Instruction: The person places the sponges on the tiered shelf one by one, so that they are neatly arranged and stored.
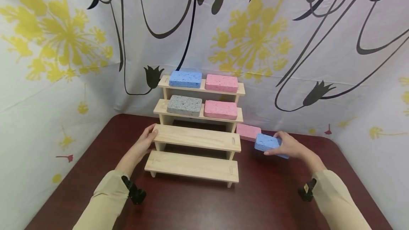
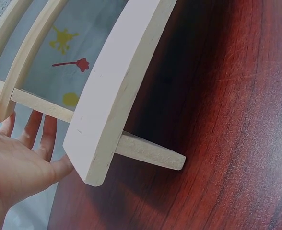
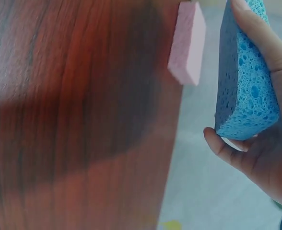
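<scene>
A four-tier wooden shelf rack [image 1: 191, 166] stands on the table. My left hand [image 1: 144, 143] holds the left end of its second-lowest tier; in the left wrist view, several fingers [image 2: 47, 134] reach behind the wooden support. My right hand [image 1: 289, 145] grips a blue sponge [image 1: 265, 142] by its right end, to the right of the rack. The right wrist view shows the same blue sponge [image 3: 253, 91] between thumb and fingers. A pink sponge [image 1: 247, 131] lies on the table beside the rack, just behind the held one.
On the top tier sit a blue sponge [image 1: 185, 79] and a pink sponge [image 1: 221, 82]. A grey sponge [image 1: 184, 105] and another pink sponge [image 1: 220, 109] rest on the tier below. A patterned cloth [image 1: 198, 45] hangs behind the dark red table [image 1: 191, 205].
</scene>
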